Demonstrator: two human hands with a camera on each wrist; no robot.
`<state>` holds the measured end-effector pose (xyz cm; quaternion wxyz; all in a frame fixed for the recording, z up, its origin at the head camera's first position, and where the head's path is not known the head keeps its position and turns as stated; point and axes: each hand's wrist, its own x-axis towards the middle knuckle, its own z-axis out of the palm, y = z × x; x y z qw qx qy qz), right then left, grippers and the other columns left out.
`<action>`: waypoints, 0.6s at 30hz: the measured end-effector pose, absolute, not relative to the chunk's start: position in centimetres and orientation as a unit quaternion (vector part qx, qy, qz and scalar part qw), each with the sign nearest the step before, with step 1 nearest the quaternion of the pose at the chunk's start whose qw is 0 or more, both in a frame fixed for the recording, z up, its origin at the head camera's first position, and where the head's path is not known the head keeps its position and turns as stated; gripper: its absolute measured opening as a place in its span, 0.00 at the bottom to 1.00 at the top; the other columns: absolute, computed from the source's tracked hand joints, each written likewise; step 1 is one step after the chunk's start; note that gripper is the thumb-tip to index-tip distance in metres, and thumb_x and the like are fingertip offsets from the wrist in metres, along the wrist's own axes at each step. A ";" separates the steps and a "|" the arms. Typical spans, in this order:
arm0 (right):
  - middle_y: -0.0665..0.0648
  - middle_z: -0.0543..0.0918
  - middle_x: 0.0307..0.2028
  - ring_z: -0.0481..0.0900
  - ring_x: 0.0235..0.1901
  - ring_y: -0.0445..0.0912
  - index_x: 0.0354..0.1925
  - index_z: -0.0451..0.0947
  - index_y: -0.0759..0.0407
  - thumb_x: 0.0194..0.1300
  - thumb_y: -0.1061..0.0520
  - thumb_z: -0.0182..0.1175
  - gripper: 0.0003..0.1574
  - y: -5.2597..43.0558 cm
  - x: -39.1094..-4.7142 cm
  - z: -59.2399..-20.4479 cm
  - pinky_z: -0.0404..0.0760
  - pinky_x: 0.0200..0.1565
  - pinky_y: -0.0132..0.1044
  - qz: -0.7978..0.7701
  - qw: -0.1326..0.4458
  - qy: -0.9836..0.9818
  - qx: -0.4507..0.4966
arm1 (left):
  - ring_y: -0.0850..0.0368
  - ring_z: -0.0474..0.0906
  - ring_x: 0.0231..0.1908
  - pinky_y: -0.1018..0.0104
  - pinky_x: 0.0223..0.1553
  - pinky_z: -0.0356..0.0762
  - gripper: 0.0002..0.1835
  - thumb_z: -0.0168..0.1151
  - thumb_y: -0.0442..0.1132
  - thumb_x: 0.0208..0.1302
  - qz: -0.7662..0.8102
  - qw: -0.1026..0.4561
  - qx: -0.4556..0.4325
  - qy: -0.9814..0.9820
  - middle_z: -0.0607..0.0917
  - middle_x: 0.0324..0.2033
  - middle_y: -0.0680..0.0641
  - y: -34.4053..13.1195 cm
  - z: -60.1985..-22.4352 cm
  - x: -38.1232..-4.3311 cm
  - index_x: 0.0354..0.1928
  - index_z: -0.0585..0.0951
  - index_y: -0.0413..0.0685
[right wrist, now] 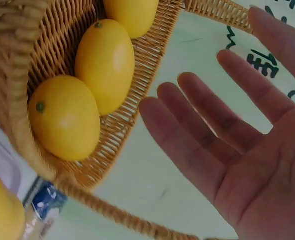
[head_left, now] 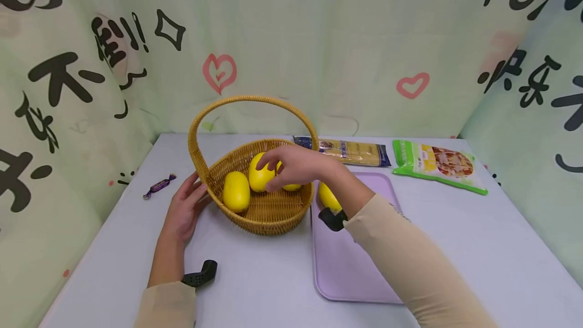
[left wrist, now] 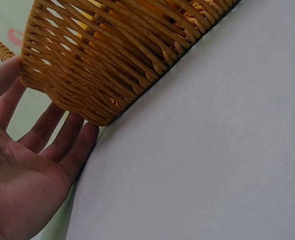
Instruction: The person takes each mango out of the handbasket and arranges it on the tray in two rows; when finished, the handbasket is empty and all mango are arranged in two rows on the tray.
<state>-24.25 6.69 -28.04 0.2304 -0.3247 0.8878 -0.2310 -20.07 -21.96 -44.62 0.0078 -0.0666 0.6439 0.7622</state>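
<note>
A wicker basket (head_left: 268,227) with a tall arched handle holds three smooth oval yellow lemons (head_left: 236,192), seen more closely in the right wrist view. My left hand (head_left: 183,212) rests against the basket's left side, its extended fingertips touching the weave in the left wrist view. Over the basket hovers my right hand (head_left: 298,163), fingers spread loosely and holding nothing; it hides part of the right-hand lemon. Another lemon (head_left: 329,198) lies on a lilac tray (head_left: 355,272), partly covered by my right forearm.
Behind the tray lie a pasta packet (head_left: 355,152) and a green-edged food packet (head_left: 439,166). A purple-wrapped candy (head_left: 159,186) is left of the basket. Patterned curtains stand round the white table's back and sides. The basket's handle (head_left: 252,99) arches above the lemons.
</note>
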 end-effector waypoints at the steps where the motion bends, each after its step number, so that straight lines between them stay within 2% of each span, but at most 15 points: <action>1: 0.60 0.80 0.63 0.78 0.64 0.54 0.67 0.77 0.52 0.67 0.52 0.70 0.31 6.3 -24.5 -28.3 0.80 0.62 0.47 -0.230 0.230 0.889 -0.322 | 0.59 0.75 0.61 0.60 0.73 0.69 0.32 0.53 0.44 0.81 0.763 0.008 -0.065 0.643 0.67 0.75 0.46 -22.0 -44.6 -20.0 0.82 0.58 0.58; 12: 0.62 0.76 0.69 0.73 0.68 0.57 0.69 0.76 0.50 0.69 0.55 0.68 0.31 4.3 -27.9 -31.0 0.75 0.67 0.52 -0.258 0.224 0.906 -0.249 | 0.55 0.74 0.63 0.64 0.70 0.73 0.32 0.53 0.44 0.81 0.766 0.005 -0.068 0.639 0.68 0.74 0.45 -22.0 -44.7 -20.1 0.81 0.59 0.57; 18: 0.63 0.76 0.68 0.74 0.67 0.57 0.67 0.78 0.52 0.69 0.57 0.67 0.29 4.2 -29.0 -31.8 0.77 0.66 0.51 -0.272 0.215 0.914 -0.210 | 0.54 0.74 0.63 0.58 0.73 0.70 0.32 0.54 0.43 0.80 0.766 0.002 -0.066 0.640 0.68 0.74 0.44 -22.1 -44.7 -20.1 0.81 0.60 0.56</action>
